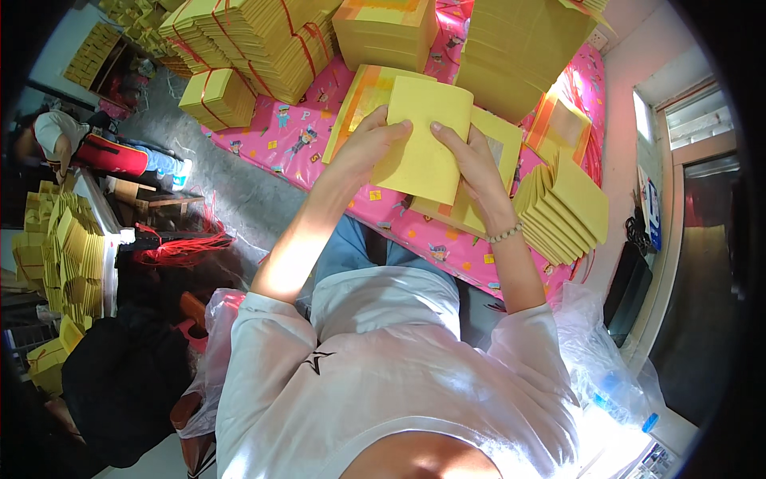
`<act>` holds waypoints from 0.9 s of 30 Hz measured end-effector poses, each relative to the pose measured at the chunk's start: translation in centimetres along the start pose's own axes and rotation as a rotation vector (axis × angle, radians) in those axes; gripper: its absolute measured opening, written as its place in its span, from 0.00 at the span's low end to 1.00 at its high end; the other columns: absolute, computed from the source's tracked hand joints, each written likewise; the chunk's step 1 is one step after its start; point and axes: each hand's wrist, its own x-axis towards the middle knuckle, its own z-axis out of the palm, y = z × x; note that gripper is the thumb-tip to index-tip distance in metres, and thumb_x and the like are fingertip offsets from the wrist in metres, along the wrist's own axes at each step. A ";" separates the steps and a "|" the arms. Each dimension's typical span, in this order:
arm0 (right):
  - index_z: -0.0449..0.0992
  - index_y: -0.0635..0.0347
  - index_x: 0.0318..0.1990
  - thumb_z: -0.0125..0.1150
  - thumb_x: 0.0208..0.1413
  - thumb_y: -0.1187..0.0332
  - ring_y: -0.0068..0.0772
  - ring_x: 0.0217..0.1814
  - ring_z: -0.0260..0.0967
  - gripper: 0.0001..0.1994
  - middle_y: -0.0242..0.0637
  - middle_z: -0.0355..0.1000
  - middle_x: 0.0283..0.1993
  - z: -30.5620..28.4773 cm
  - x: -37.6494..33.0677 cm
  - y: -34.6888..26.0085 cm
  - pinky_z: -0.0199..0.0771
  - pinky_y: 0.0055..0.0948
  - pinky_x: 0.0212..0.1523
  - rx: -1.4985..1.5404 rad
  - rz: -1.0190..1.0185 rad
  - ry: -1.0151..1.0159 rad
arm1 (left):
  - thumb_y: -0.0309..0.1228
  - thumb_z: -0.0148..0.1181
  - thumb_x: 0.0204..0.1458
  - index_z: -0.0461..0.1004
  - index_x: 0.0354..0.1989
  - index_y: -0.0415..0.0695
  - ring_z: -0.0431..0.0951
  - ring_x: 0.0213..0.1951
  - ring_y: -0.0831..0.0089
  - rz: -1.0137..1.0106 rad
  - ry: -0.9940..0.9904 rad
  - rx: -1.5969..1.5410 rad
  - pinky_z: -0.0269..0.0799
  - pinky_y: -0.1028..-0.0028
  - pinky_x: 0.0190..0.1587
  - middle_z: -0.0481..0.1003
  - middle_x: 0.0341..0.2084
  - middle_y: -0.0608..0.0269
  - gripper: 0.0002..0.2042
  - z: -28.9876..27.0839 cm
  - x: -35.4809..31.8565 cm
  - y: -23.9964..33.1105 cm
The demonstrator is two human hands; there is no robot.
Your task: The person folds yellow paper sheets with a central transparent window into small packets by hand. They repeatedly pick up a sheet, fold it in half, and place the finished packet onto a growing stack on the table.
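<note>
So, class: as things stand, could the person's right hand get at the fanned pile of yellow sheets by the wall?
Probably yes. The right hand holds the yellow sheet, and the fanned pile lies just beside that wrist with nothing between them, though the hand's grip is occupied.

Yellow paper sheet (423, 152), folded (tilted), held above pink table w/ both hands.

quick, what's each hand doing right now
Left hand: closed on the left edge of the yellow paper stack.
Right hand: closed on the right edge of the same stack.
</note>
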 end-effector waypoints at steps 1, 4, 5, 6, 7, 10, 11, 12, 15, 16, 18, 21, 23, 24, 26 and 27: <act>0.68 0.70 0.52 0.60 0.56 0.67 0.27 0.48 0.71 0.20 0.41 0.72 0.49 0.0 0.0 0.0 0.72 0.25 0.46 0.004 0.005 0.003 | 0.28 0.52 0.58 0.62 0.54 0.37 0.74 0.48 0.70 -0.013 -0.002 -0.009 0.71 0.72 0.49 0.71 0.48 0.57 0.17 0.1 0.0 0.1; 0.68 0.70 0.52 0.60 0.56 0.67 0.27 0.48 0.71 0.20 0.41 0.72 0.49 -0.1 0.0 0.0 0.72 0.25 0.46 0.014 0.026 0.007 | 0.28 0.52 0.58 0.62 0.54 0.36 0.75 0.48 0.69 -0.030 -0.006 -0.024 0.72 0.71 0.49 0.71 0.48 0.55 0.17 -0.2 0.2 -0.3; 0.68 0.70 0.52 0.60 0.56 0.67 0.27 0.48 0.71 0.20 0.41 0.72 0.48 -0.1 0.0 0.0 0.72 0.25 0.46 0.019 0.033 0.005 | 0.28 0.52 0.58 0.63 0.54 0.35 0.75 0.48 0.68 -0.032 -0.006 -0.027 0.73 0.71 0.49 0.71 0.48 0.55 0.17 -0.2 0.3 -0.3; 0.68 0.70 0.52 0.60 0.56 0.67 0.27 0.48 0.71 0.20 0.41 0.72 0.48 -0.2 0.0 0.0 0.72 0.25 0.46 0.024 0.040 0.003 | 0.27 0.51 0.58 0.63 0.53 0.36 0.75 0.47 0.68 -0.042 -0.004 -0.031 0.73 0.70 0.48 0.72 0.47 0.55 0.16 -0.1 0.3 -0.3; 0.68 0.70 0.52 0.60 0.56 0.67 0.27 0.48 0.71 0.20 0.41 0.72 0.48 -0.2 0.0 0.1 0.72 0.25 0.46 0.029 0.047 0.000 | 0.27 0.51 0.58 0.64 0.53 0.36 0.75 0.46 0.68 -0.052 -0.002 -0.034 0.73 0.70 0.47 0.72 0.46 0.55 0.15 0.0 0.3 -0.2; 0.68 0.70 0.52 0.60 0.56 0.66 0.28 0.48 0.71 0.20 0.41 0.72 0.48 -0.4 0.0 0.1 0.72 0.26 0.46 0.039 0.074 -0.005 | 0.28 0.51 0.58 0.63 0.54 0.35 0.75 0.47 0.67 -0.073 -0.020 -0.053 0.74 0.69 0.48 0.72 0.48 0.54 0.17 -0.1 0.4 -0.3; 0.68 0.71 0.52 0.60 0.56 0.67 0.28 0.48 0.71 0.20 0.41 0.72 0.49 -0.4 0.0 0.2 0.72 0.26 0.46 0.045 0.076 -0.005 | 0.28 0.52 0.58 0.62 0.56 0.35 0.75 0.48 0.66 -0.078 -0.031 -0.061 0.74 0.68 0.48 0.71 0.49 0.53 0.19 -0.3 0.5 -0.4; 0.68 0.71 0.53 0.60 0.56 0.67 0.28 0.48 0.71 0.20 0.41 0.71 0.49 -0.5 0.0 0.3 0.72 0.26 0.47 0.052 0.078 -0.005 | 0.27 0.52 0.58 0.63 0.54 0.35 0.75 0.47 0.67 -0.081 -0.027 -0.069 0.74 0.68 0.47 0.72 0.48 0.54 0.17 -0.3 0.5 -0.5; 0.67 0.71 0.53 0.60 0.56 0.67 0.28 0.49 0.70 0.21 0.42 0.71 0.49 -0.5 -0.1 0.2 0.72 0.26 0.47 0.051 0.052 -0.005 | 0.27 0.51 0.58 0.64 0.52 0.36 0.76 0.45 0.68 -0.097 0.005 -0.079 0.74 0.68 0.46 0.73 0.45 0.55 0.14 0.0 0.5 -0.4; 0.66 0.70 0.54 0.61 0.56 0.67 0.28 0.50 0.70 0.21 0.42 0.71 0.50 -0.5 -0.2 0.1 0.72 0.26 0.48 0.047 0.037 -0.005 | 0.27 0.51 0.58 0.64 0.52 0.37 0.76 0.45 0.68 -0.108 0.028 -0.073 0.74 0.68 0.46 0.73 0.45 0.55 0.15 0.2 0.3 -0.2; 0.66 0.70 0.54 0.62 0.55 0.68 0.27 0.50 0.70 0.22 0.41 0.71 0.50 -0.6 -0.3 0.1 0.71 0.26 0.48 -0.058 -0.042 0.008 | 0.27 0.51 0.58 0.65 0.52 0.37 0.76 0.45 0.69 -0.130 0.022 -0.068 0.74 0.69 0.46 0.73 0.45 0.56 0.15 0.1 0.3 -0.1; 0.65 0.69 0.54 0.63 0.54 0.68 0.27 0.50 0.70 0.23 0.41 0.71 0.50 -0.6 -0.5 0.0 0.71 0.25 0.49 -0.173 -0.134 0.035 | 0.28 0.52 0.58 0.64 0.54 0.37 0.76 0.46 0.70 -0.105 -0.017 -0.029 0.73 0.70 0.47 0.73 0.46 0.57 0.16 0.0 0.4 0.0; 0.65 0.68 0.54 0.63 0.54 0.68 0.27 0.50 0.70 0.23 0.40 0.71 0.50 -0.5 -0.7 -0.1 0.71 0.25 0.49 -0.215 -0.182 0.051 | 0.30 0.53 0.59 0.63 0.56 0.37 0.75 0.48 0.70 -0.002 0.019 0.054 0.72 0.71 0.49 0.72 0.49 0.56 0.19 1.1 -0.3 -0.1; 0.66 0.68 0.54 0.63 0.54 0.68 0.27 0.49 0.70 0.23 0.40 0.71 0.49 -0.5 -0.8 -0.2 0.71 0.26 0.49 -0.225 -0.203 0.056 | 0.29 0.53 0.59 0.62 0.56 0.37 0.74 0.49 0.71 0.085 0.013 0.069 0.71 0.71 0.50 0.72 0.49 0.57 0.18 1.3 -0.5 -0.4; 0.66 0.68 0.54 0.64 0.54 0.68 0.27 0.49 0.70 0.22 0.39 0.72 0.49 -0.3 -1.4 -0.5 0.71 0.26 0.48 -0.202 -0.203 0.066 | 0.28 0.52 0.59 0.62 0.56 0.38 0.73 0.50 0.73 0.260 0.001 0.099 0.70 0.72 0.51 0.71 0.50 0.57 0.18 1.7 -0.9 -1.3; 0.66 0.68 0.54 0.64 0.54 0.68 0.26 0.48 0.70 0.22 0.39 0.72 0.48 0.0 -1.8 -0.8 0.71 0.26 0.48 -0.169 -0.181 0.069 | 0.27 0.52 0.59 0.62 0.55 0.37 0.73 0.49 0.74 0.334 0.010 0.085 0.70 0.73 0.50 0.72 0.48 0.58 0.17 2.0 -1.0 -1.7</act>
